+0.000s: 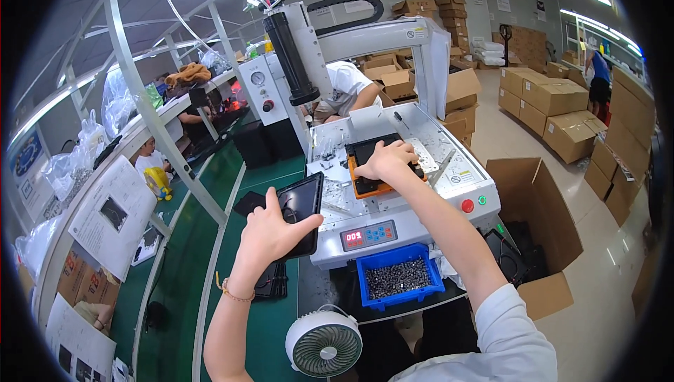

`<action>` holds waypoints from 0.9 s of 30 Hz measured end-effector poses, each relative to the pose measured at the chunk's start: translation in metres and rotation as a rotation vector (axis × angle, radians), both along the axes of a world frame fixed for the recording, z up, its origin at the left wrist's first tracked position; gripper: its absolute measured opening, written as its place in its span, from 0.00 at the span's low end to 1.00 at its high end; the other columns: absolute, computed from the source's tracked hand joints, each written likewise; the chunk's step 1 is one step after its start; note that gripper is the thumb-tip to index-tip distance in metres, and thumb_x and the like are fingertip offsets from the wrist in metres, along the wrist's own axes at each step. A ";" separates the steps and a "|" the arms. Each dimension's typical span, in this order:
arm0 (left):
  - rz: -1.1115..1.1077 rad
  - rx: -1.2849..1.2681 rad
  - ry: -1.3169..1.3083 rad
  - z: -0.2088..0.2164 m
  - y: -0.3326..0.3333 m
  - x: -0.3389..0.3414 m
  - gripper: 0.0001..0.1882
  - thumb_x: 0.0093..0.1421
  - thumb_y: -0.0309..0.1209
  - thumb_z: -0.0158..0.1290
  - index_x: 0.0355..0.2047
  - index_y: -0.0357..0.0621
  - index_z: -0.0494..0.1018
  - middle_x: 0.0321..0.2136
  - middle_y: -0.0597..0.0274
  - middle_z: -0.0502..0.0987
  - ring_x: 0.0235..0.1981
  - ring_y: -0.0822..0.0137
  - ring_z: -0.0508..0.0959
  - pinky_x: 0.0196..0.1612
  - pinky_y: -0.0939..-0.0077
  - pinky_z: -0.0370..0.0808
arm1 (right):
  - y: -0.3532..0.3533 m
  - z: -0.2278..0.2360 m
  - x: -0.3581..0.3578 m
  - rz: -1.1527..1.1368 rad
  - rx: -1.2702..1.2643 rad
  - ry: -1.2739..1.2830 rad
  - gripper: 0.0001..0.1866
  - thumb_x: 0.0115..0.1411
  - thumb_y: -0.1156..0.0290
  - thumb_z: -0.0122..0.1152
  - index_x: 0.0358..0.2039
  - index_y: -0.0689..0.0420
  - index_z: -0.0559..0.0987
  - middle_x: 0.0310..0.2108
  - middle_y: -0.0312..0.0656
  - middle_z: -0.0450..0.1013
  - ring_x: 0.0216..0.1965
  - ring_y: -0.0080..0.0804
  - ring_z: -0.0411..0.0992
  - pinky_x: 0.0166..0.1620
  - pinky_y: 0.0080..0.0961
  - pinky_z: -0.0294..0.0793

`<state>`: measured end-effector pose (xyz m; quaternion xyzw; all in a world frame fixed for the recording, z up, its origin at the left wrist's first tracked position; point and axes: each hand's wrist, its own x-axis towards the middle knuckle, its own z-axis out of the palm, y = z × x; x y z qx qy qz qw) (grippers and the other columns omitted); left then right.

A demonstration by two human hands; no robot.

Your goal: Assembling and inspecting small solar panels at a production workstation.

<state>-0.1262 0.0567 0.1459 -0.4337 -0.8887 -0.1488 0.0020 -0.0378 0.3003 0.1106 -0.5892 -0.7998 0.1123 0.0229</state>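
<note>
My left hand (270,231) is at the left side of a black rectangular plastic panel (302,199) with a raised rim. Its thumb lies over the panel's face and its other fingers are partly hidden, gripping the edge. The panel tilts above the green bench, beside the machine. My right hand (385,161) rests with fingers spread across a black part (368,149) seated in an orange fixture (359,187). That fixture sits on the white bed of a benchtop machine (393,217), among scattered dark bits.
A blue bin (372,296) of small metal pieces stands before the machine, near a white fan (324,343). More black panels (270,284) lie on the green bench (235,269). A black cylinder head (288,59) hangs above the bed. An open carton (537,206) stands at right; a person (347,87) sits behind.
</note>
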 end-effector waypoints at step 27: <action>-0.390 0.087 0.003 -0.048 0.018 0.080 0.60 0.46 0.58 0.62 0.65 0.24 0.51 0.42 0.37 0.71 0.46 0.45 0.72 0.47 0.57 0.74 | -0.016 -0.143 0.280 0.432 0.754 0.349 0.26 0.57 0.58 0.65 0.52 0.58 0.74 0.56 0.45 0.67 0.59 0.45 0.63 0.63 0.45 0.61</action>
